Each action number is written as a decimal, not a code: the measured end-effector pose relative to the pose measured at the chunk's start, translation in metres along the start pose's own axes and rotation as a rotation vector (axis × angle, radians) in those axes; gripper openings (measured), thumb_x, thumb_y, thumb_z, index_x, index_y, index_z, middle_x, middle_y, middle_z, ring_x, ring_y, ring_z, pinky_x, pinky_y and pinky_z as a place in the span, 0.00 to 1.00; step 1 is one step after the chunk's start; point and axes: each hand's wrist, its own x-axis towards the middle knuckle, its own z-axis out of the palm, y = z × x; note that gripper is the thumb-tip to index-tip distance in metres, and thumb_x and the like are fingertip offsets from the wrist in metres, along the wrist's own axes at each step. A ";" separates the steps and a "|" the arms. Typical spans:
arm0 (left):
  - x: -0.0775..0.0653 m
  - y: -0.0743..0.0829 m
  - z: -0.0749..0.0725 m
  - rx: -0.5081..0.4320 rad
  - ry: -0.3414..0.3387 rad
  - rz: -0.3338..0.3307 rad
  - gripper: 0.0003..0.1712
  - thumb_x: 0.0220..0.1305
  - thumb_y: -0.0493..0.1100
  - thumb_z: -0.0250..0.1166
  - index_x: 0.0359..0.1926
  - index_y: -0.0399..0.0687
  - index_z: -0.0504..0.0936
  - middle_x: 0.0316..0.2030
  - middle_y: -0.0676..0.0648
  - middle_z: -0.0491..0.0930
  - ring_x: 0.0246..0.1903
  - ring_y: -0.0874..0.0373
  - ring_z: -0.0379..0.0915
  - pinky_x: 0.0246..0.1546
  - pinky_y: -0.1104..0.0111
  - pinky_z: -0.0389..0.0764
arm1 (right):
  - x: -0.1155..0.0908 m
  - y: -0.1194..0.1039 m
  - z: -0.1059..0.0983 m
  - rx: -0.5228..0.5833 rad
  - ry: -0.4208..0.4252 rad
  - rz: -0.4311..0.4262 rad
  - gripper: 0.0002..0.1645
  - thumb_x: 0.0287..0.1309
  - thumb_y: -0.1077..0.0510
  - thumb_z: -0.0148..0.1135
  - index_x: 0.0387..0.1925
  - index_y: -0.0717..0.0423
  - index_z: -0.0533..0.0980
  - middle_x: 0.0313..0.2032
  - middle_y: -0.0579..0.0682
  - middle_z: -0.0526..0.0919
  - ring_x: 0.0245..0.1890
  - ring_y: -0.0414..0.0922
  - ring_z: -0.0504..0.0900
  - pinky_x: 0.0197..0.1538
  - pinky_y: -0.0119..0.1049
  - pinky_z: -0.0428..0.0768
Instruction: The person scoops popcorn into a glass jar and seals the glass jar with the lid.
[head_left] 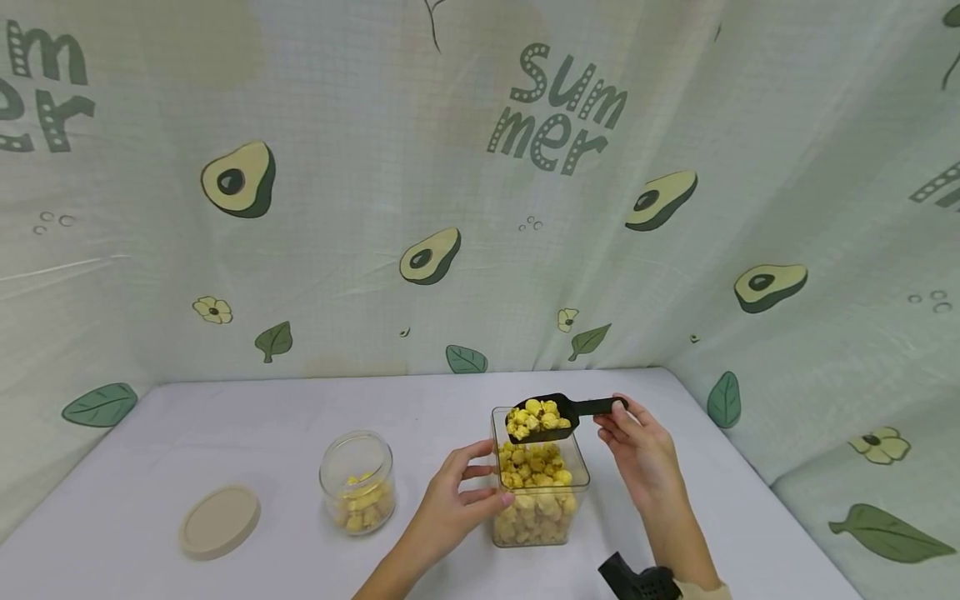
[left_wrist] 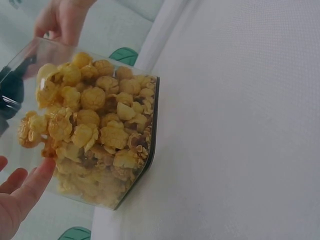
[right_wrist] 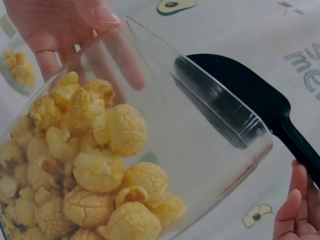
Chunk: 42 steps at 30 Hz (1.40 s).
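A clear square container [head_left: 534, 512] with yellow popcorn stands on the white table. My left hand [head_left: 467, 492] rests against its left side, fingers spread and mostly straight, the thumb at the near corner of the rim. Above the far part of the container's opening, a black scoop [head_left: 564, 408] holds a heap of popcorn [head_left: 536, 418]. My right hand [head_left: 641, 442] pinches the scoop's handle end. Through the clear wall in the right wrist view, the underside of the scoop [right_wrist: 235, 87] shows near the rim.
Left of the container stands a round clear jar [head_left: 357, 483], lidless, with some popcorn low inside. Farther left lies a round beige lid [head_left: 220, 522] on the table [head_left: 270, 433]. A printed curtain [head_left: 337, 167] hangs behind the table and at its sides.
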 end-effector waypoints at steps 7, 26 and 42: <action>0.000 0.001 0.000 -0.003 -0.008 -0.001 0.38 0.56 0.46 0.68 0.65 0.45 0.63 0.63 0.40 0.61 0.57 0.46 0.65 0.49 0.69 0.80 | -0.005 -0.005 0.006 0.014 -0.004 -0.016 0.05 0.63 0.59 0.55 0.39 0.50 0.75 0.32 0.44 0.83 0.35 0.39 0.83 0.42 0.27 0.82; -0.006 0.008 -0.014 0.069 0.037 0.032 0.39 0.56 0.48 0.68 0.65 0.44 0.62 0.63 0.40 0.63 0.60 0.44 0.64 0.56 0.65 0.76 | -0.018 -0.010 0.026 0.026 -0.009 -0.067 0.08 0.63 0.60 0.55 0.43 0.56 0.71 0.37 0.47 0.80 0.38 0.40 0.82 0.47 0.30 0.82; -0.035 0.025 -0.068 0.232 0.264 0.236 0.33 0.52 0.39 0.70 0.60 0.50 0.70 0.59 0.49 0.71 0.56 0.70 0.67 0.55 0.73 0.75 | -0.021 -0.002 0.043 0.094 -0.123 -0.140 0.06 0.63 0.67 0.51 0.40 0.57 0.73 0.34 0.49 0.83 0.37 0.43 0.84 0.48 0.35 0.82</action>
